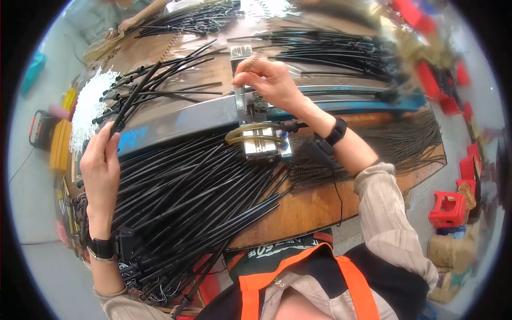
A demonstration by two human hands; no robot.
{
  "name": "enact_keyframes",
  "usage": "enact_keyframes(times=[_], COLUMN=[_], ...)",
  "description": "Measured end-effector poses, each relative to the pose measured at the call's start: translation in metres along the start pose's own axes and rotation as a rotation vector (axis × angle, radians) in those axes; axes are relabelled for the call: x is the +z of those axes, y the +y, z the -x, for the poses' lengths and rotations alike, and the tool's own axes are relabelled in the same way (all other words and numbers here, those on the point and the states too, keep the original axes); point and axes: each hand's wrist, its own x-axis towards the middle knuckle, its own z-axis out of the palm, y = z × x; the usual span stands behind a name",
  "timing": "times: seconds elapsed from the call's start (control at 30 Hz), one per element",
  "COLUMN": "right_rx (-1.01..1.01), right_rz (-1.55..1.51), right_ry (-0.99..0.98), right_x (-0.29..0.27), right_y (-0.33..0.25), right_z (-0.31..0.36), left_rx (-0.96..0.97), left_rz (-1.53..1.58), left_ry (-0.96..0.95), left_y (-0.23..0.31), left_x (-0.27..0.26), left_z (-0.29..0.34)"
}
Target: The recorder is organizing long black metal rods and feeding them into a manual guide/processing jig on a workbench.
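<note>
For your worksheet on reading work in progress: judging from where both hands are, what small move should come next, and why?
Probably bring the black rod in the left hand across to the small metal fixture, since the right hand already pinches a small spring there.

Brown cardboard boxes on floor at right, beside red stools

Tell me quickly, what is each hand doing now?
Left hand: closed on a long black tube.
Right hand: pinching a small spring above the metal fixture.
</note>
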Motion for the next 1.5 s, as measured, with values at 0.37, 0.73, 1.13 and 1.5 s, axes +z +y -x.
enact_keyframes(times=[0.37,0.73,1.13,1.5], right_rx=[0.041,-0.008,0.12,0.196], right_rz=[0.737,1.334,1.315,1.372], right_ry=[-0.451,-0.082,0.015,-0.061], right_x=[0.022,-0.232,-0.254,-0.246], right_y=[0.001,-0.021,0.003,-0.019], right_z=[-0.023,0.111,0.149,0.155], left_rx=[0.012,0.221,0.188,0.157], left_rz=[0.058,0.014,0.286,0.411], left_ry=[0.015,-0.225,-0.299,-0.188], left_y=[0.0,0.001,0.047,0.048], left_x=[0.022,0.087,0.177,0.182], left_z=[-0.008,-0.01,-0.05,-0.047])
